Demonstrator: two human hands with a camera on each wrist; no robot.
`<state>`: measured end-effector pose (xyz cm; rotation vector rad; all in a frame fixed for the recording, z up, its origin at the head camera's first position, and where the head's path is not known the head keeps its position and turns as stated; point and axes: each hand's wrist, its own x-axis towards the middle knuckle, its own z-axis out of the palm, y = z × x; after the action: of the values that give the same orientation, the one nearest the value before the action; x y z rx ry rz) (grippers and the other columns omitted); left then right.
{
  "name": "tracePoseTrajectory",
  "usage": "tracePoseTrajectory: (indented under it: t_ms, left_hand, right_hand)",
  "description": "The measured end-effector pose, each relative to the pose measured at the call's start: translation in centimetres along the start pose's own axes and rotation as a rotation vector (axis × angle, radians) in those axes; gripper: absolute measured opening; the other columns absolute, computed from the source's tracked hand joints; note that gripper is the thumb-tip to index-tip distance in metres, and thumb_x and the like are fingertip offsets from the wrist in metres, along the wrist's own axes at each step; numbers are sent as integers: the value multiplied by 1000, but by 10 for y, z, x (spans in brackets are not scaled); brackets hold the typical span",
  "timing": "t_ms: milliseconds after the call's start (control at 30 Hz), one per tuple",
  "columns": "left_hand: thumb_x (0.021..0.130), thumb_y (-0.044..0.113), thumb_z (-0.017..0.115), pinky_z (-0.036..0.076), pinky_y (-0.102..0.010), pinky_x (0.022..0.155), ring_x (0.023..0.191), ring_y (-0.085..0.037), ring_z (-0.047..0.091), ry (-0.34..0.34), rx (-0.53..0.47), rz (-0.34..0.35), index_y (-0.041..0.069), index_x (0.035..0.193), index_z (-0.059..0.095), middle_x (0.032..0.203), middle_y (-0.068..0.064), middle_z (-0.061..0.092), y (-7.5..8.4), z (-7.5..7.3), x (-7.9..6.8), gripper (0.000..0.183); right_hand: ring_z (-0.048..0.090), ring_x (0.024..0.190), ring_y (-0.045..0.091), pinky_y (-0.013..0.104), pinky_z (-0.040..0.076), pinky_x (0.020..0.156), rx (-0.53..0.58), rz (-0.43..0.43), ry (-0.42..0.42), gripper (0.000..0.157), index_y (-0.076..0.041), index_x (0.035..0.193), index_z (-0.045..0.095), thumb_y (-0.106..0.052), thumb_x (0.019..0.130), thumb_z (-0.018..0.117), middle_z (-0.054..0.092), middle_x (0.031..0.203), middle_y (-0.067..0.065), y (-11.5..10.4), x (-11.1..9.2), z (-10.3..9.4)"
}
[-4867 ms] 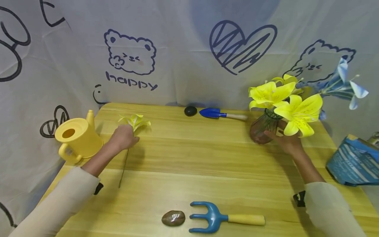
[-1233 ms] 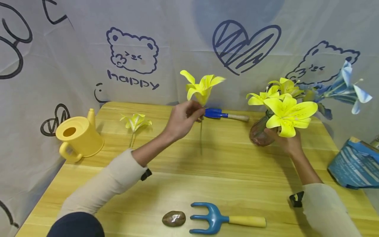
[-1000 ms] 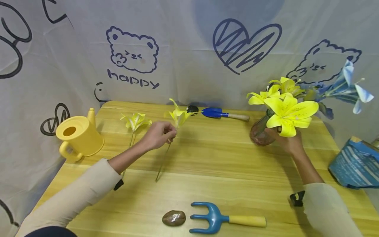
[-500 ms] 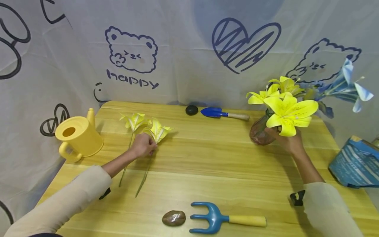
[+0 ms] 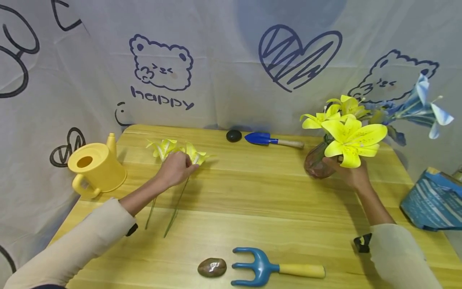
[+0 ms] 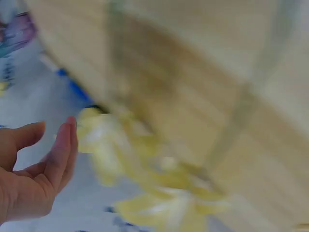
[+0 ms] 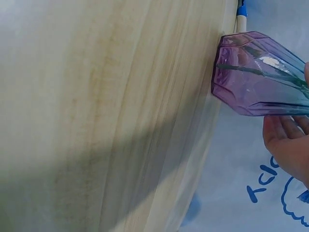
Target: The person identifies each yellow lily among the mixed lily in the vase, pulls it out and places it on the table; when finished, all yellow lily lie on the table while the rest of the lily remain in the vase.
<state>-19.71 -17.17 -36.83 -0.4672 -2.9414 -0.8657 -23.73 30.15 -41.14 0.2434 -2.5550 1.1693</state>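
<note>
Two yellow artificial lilies lie side by side on the table's left part, the left lily [image 5: 163,147] and the right lily [image 5: 196,155], stems toward the front. My left hand [image 5: 175,169] is over them and covers part of both blooms. In the left wrist view its thumb and fingers [image 6: 62,152] are apart, with nothing between them. At the right, my right hand [image 5: 351,173] grips the purplish glass vase [image 7: 260,79], its fingers around the side. Yellow lilies [image 5: 351,138] and a blue lily [image 5: 420,106] stand in the vase and partly hide that hand.
A yellow watering can [image 5: 99,166] stands at the left. At the back lie a black stone [image 5: 234,135] and a blue trowel [image 5: 261,139]. A brown stone [image 5: 212,267] and blue hand fork [image 5: 261,266] lie in front. A blue bag [image 5: 433,200] sits at the right edge.
My left hand has carried a yellow lily from mid-table leftward, laid it beside the other lily and let go. My right hand stays on the vase.
</note>
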Motion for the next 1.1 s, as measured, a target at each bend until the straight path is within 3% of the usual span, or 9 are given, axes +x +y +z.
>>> tracePoseTrajectory:
  t_ms: [100, 200, 367, 467, 600, 733, 833, 1000, 1100]
  left_hand:
    - [83, 25, 61, 45, -21, 49, 52, -9, 52, 35, -89, 47, 5, 72, 65, 62, 0, 59, 36, 1, 16, 23]
    - [83, 27, 61, 49, -21, 62, 71, -10, 59, 47, -243, 139, 6, 88, 65, 81, -2, 64, 76, 16, 38, 22]
    - [81, 26, 64, 46, -15, 67, 79, -4, 58, -9, -474, 293, 9, 96, 66, 89, 2, 64, 143, 66, 85, 23]
    - [79, 25, 65, 45, -14, 64, 74, -1, 56, -28, -560, 265, 11, 94, 68, 85, 6, 64, 177, 99, 109, 20]
    - [79, 19, 67, 44, -12, 59, 70, 1, 56, 32, -646, 173, 12, 95, 69, 84, 7, 65, 207, 133, 126, 19]
    - [80, 9, 65, 42, -8, 58, 71, 2, 55, 133, -584, 174, 12, 98, 69, 83, 6, 64, 228, 153, 135, 19]
    - [79, 2, 62, 39, -6, 57, 69, 1, 54, 197, -504, 186, 11, 96, 69, 82, 6, 63, 239, 162, 138, 20]
    - [74, 0, 61, 39, -7, 67, 71, 3, 57, 281, -366, 224, 16, 90, 71, 84, 8, 66, 245, 172, 139, 25]
    - [71, 4, 64, 39, -8, 72, 70, 5, 57, 327, -291, 244, 19, 85, 72, 79, 11, 66, 245, 174, 138, 23]
  right_hand:
    - [44, 100, 19, 36, 36, 76, 5, 33, -45, 55, -15, 120, 40, -27, 75, 70, 46, 110, 3, 1, -2, -3]
    - [42, 105, 23, 41, 35, 79, 7, 18, -110, 59, -14, 124, 38, -26, 75, 70, 44, 114, 6, 4, 0, -3]
    - [43, 73, 16, 27, 35, 60, 93, -41, -167, 36, -5, 101, 46, -12, 75, 70, 46, 83, 10, 15, -1, -5]
    - [42, 68, 19, 25, 36, 55, 200, -38, -197, 32, 0, 95, 44, -3, 74, 69, 43, 79, 13, 22, -3, -9]
    - [46, 77, 17, 20, 43, 62, 207, 15, -260, 32, 2, 96, 43, -5, 76, 67, 45, 87, 12, 24, -5, -12]
    - [47, 71, 14, 21, 43, 58, 168, 32, -259, 30, 2, 91, 45, -10, 76, 68, 48, 83, 12, 21, -6, -13]
    - [48, 72, 17, 21, 41, 56, 149, -6, -241, 29, -1, 93, 47, -8, 75, 69, 49, 84, 13, 19, -5, -12]
    - [49, 76, 25, 20, 40, 59, 134, -86, -206, 31, -4, 97, 50, -1, 73, 69, 52, 87, 17, 22, -4, -10]
    - [50, 75, 23, 20, 40, 59, 97, -51, -213, 27, 0, 96, 51, -5, 75, 68, 52, 86, 18, 27, -4, -9]
